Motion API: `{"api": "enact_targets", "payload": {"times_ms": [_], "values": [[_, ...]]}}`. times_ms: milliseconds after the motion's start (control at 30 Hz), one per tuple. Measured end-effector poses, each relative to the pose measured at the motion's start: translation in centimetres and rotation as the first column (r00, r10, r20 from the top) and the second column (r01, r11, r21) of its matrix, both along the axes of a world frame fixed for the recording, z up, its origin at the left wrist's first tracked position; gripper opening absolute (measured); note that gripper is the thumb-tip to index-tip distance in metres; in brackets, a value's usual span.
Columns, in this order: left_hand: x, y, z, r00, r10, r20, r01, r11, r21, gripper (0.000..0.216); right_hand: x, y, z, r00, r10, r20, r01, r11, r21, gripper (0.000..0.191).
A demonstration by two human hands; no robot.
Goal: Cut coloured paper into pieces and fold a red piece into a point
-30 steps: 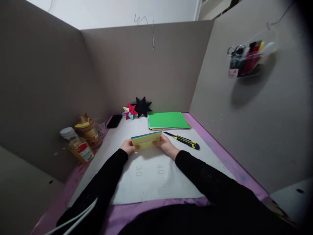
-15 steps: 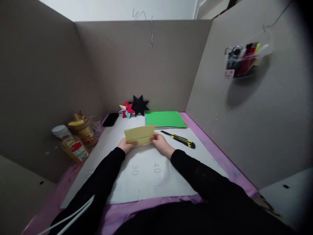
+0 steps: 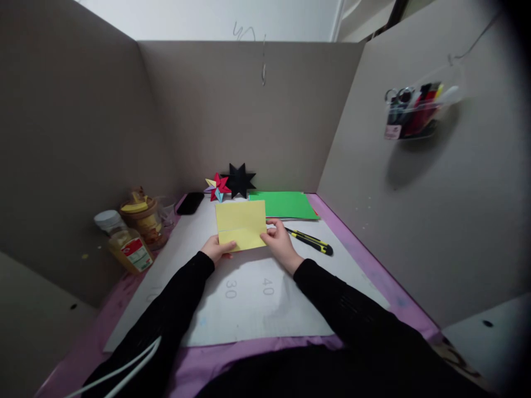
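Note:
A sheet of yellow paper (image 3: 241,221) is held up over the white mat (image 3: 249,309), with a crease or edge line across its lower left part. My left hand (image 3: 218,250) grips its lower left corner, thumb in front and fingers behind. At the right edge, my right hand (image 3: 279,240) pinches the paper between thumb and fingers. Just to the right of that hand lies a yellow and black utility knife (image 3: 313,242). Behind the paper sits a stack of coloured paper with a green sheet (image 3: 290,204) on top.
Folded paper stars, one multicoloured (image 3: 218,187) and one black (image 3: 239,180), lean at the back near a black phone (image 3: 191,203). On the left stand a glue bottle (image 3: 130,249) and a brown tub (image 3: 143,221). A clear holder of tools (image 3: 415,113) hangs on the right panel.
The yellow paper now shows taller, its upper part opened or tilted upward. My right hand's fingers have shifted along its right edge. The camera view has moved slightly.

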State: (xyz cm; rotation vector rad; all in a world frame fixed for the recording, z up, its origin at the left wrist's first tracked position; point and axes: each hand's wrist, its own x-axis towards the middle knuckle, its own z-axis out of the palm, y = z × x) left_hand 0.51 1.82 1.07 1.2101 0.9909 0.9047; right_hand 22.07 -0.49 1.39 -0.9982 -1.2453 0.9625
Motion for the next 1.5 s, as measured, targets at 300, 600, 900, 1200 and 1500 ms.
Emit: {"api": "enact_targets", "payload": {"times_ms": [300,600,900,1200,1500], "values": [[0.5,-0.2,0.0,0.999,-0.018,-0.035,0.02,0.999,0.039,0.057,0.6,-0.3,-0.1,0.996,-0.083,0.022,0.08,0.991,0.11,0.04],[-0.6,1.4,-0.6,0.986,0.065,-0.151,-0.03,0.974,0.224,0.06,0.4,1.9,-1.5,0.992,0.125,0.016,-0.126,0.992,0.029,0.016],[-0.4,1.5,-1.5,0.992,0.034,-0.125,-0.009,0.98,0.197,0.064,-1.6,2.4,-2.0,0.993,0.058,-0.101,-0.067,0.994,-0.084,0.027],[-0.1,1.3,-1.2,0.984,0.067,-0.163,-0.033,0.978,0.205,0.06,-1.8,2.5,-2.3,0.986,0.006,-0.167,-0.021,0.996,-0.09,0.024],[0.3,1.0,-0.8,0.977,0.117,-0.178,-0.076,0.972,0.224,0.056,-1.4,2.5,-2.7,0.974,0.089,-0.208,-0.106,0.992,-0.071,0.03]]}}
